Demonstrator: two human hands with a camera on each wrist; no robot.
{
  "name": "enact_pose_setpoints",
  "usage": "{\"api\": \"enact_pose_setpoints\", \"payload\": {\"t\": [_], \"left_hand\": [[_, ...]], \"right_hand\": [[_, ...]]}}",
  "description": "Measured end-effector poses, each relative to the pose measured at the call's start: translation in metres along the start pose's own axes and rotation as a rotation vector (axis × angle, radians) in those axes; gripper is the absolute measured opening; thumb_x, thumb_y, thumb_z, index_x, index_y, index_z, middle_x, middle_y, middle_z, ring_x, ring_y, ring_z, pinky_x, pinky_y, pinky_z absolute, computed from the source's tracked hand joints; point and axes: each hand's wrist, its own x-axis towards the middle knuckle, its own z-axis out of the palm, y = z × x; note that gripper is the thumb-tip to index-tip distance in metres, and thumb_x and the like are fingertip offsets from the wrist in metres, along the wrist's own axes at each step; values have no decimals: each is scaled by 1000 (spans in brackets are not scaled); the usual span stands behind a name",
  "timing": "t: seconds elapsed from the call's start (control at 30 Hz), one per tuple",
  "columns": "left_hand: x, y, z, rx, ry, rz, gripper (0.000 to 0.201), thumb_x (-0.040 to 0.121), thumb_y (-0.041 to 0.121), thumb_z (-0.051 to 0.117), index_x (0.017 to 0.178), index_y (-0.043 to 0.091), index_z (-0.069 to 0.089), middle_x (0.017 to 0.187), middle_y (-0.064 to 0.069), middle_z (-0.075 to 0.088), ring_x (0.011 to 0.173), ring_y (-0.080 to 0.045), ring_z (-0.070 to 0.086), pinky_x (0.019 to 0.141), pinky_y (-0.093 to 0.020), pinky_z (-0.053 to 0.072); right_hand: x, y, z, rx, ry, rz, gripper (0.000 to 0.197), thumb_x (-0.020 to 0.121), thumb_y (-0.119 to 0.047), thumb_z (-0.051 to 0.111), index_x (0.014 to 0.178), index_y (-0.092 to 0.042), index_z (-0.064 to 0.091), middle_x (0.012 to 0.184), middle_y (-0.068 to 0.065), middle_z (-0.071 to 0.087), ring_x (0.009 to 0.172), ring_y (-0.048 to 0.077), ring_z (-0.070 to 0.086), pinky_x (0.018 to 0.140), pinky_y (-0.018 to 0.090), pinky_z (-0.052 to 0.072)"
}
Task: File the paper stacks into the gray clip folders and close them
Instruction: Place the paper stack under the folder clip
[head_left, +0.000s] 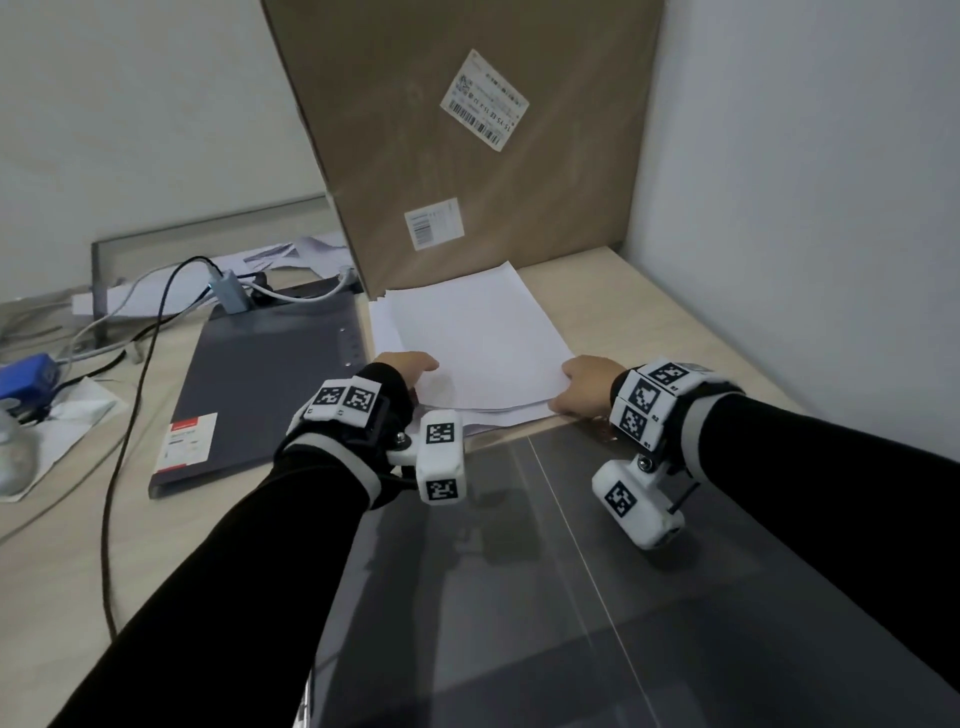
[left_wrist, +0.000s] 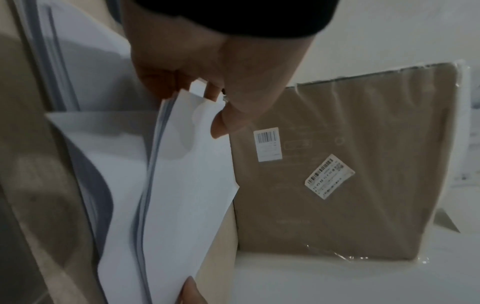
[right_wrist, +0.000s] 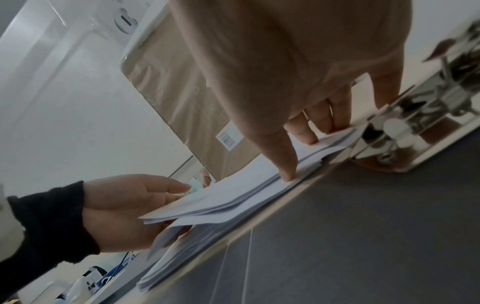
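Note:
A white paper stack (head_left: 478, 343) lies on the desk, just beyond an open gray folder (head_left: 519, 571). My left hand (head_left: 405, 369) pinches the near left corner of an upper bundle of sheets (left_wrist: 182, 185), thumb on top and fingers beneath, and that corner is raised off the pile. My right hand (head_left: 582, 384) rests on the near right corner, with straight fingertips (right_wrist: 285, 174) pressing on the top sheet. The open folder's shiny metal clip (right_wrist: 415, 115) lies just beside the right fingers. A second gray folder (head_left: 260, 384) lies closed to the left.
A large brown wrapped package (head_left: 467, 145) leans against the wall right behind the paper. Cables (head_left: 156, 332), an adapter and a blue object (head_left: 26, 374) clutter the desk's left side. A white wall (head_left: 805, 208) bounds the desk on the right.

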Motion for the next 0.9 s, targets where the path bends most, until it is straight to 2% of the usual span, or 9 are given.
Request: {"api": "enact_pose_setpoints", "payload": {"t": [0.17, 0.27, 0.33, 0.4, 0.43, 0.53, 0.6, 0.73, 0.9], "left_hand": [[1, -5, -3, -117, 11, 40, 17, 90, 16, 56, 77, 5, 52, 71, -10, 51, 58, -23, 50, 57, -29, 49], [-9, -2, 6, 54, -78, 22, 20, 95, 16, 49, 107, 2, 56, 100, -18, 61, 84, -32, 62, 42, -19, 47], [-12, -1, 9, 327, 12, 94, 40, 98, 14, 42, 135, -1, 43, 138, -19, 48, 126, -34, 49, 68, -28, 53], [-14, 1, 9, 428, 122, 194, 45, 99, 14, 39, 139, -6, 35, 148, -20, 37, 136, -33, 38, 103, -33, 38], [-15, 1, 7, 447, 117, 217, 46, 98, 11, 42, 139, -7, 35, 146, -21, 38, 135, -33, 38, 107, -33, 33], [-19, -1, -6, 284, 120, 314, 44, 90, -1, 47, 133, -6, 42, 136, -22, 50, 126, -35, 49, 102, -35, 39], [-24, -6, -25, 169, 121, 373, 45, 87, -5, 48, 132, -4, 45, 132, -23, 54, 122, -36, 52, 102, -39, 41], [-53, -26, -62, -143, -51, 424, 50, 87, -8, 44, 135, 4, 42, 130, -18, 56, 115, -35, 56, 104, -52, 42], [-107, -62, -82, -233, -292, 503, 48, 92, -10, 40, 136, 9, 42, 124, -16, 58, 99, -30, 61, 88, -42, 52]], "right_hand": [[2, 2, 2, 9, 4, -6, 24, 86, -29, 58, 92, -8, 48, 97, 8, 54, 89, 26, 51, 76, 28, 41], [1, 1, 3, 24, 23, -17, 24, 86, -28, 59, 93, -9, 46, 99, 9, 54, 93, 27, 53, 78, 29, 42], [0, 1, 3, 54, 26, -11, 25, 85, -27, 59, 94, -9, 44, 99, 7, 52, 94, 27, 53, 78, 29, 41], [-4, 2, 1, 113, 31, -4, 27, 83, -26, 61, 99, -9, 47, 103, 8, 54, 94, 26, 53, 77, 28, 42], [-8, 2, -1, 166, 37, -1, 34, 82, -26, 62, 108, -9, 50, 110, 9, 56, 98, 27, 55, 79, 28, 43], [-25, -1, -19, 373, 84, -43, 69, 81, -24, 69, 140, -7, 38, 138, 9, 50, 122, 27, 52, 96, 30, 43], [-40, -4, -37, 464, -2, -108, 74, 81, -22, 69, 144, -12, 32, 147, 6, 42, 133, 25, 43, 109, 33, 35], [-78, -9, -69, 693, -178, -114, 70, 87, -20, 63, 146, -24, 25, 147, -2, 42, 137, 21, 35, 113, 43, 29], [-113, -14, -77, 965, -178, -161, 18, 92, -27, 58, 110, -24, 59, 109, -2, 65, 96, 18, 61, 96, 33, 45]]}}
